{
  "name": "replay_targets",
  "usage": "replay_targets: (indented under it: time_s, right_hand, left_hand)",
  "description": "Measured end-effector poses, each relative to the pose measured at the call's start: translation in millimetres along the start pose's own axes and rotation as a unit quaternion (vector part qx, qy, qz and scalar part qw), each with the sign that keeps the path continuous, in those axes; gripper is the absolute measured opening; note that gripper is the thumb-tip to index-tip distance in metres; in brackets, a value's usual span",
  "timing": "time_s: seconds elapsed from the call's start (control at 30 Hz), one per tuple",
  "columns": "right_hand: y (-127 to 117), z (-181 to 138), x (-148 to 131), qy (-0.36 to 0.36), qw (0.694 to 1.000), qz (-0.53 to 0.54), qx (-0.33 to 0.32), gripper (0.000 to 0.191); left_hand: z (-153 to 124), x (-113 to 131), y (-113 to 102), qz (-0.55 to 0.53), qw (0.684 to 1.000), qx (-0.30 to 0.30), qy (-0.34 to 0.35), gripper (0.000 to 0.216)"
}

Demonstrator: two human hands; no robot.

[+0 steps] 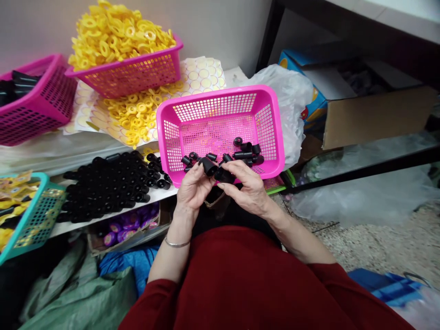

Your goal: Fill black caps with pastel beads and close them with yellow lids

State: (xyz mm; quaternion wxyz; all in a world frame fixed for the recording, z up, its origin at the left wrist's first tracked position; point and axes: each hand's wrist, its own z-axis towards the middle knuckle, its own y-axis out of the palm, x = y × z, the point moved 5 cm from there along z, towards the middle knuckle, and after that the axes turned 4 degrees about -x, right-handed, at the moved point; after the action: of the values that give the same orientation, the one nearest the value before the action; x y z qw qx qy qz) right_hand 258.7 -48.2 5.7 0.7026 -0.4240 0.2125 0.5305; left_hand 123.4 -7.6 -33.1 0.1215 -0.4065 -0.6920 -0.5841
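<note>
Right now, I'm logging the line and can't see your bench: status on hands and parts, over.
Left hand pinching black cap. Right hand gripping black piece beside it. Both at pink basket near edge, loose black parts inside.

The left hand (193, 187) and right hand (245, 185) each pinch a black cap (209, 166) at the near rim of a pink basket (220, 98) holding more caps.
</note>
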Motion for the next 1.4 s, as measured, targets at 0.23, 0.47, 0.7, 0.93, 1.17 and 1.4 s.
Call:
replay_targets:
  time_s: [0.23,0.47,0.7,0.93,1.17,1.4]
  right_hand:
    - [-3.9,-4.7,5.3,0.061,0.998,0.025,0.014,0.033]
    - [-10.1,-4.5,28.2,0.107,0.993,-0.025,0.038,0.033]
    - [-38.6,45.9,75.7,0.182,0.956,-0.228,-0.025,0.024]
    - [-20.9,88.1,115.0,0.222,0.872,-0.368,-0.236,0.010]
    - [-28.6,74.8,91.8,0.193,0.977,0.091,-0.008,0.040]
    - [-15.4,-13.7,40.7,0.234,0.914,0.303,0.132,0.030]
  left_hand:
    - [1.8,2.6,-9.3,0.124,0.986,-0.018,0.111,0.035]
    - [-2.3,24.6,-22.9,0.316,0.902,0.083,0.281,0.041]
    - [2.8,24.6,-31.9,0.329,0.901,0.086,0.271,0.039]
    - [2.8,20.1,-34.8,0.342,0.900,0.077,0.258,0.041]
    - [-8.0,10.5,-16.4,0.302,0.934,-0.003,0.189,0.042]
    - [-21.8,-20.8,-0.9,0.288,0.949,-0.072,0.105,0.039]
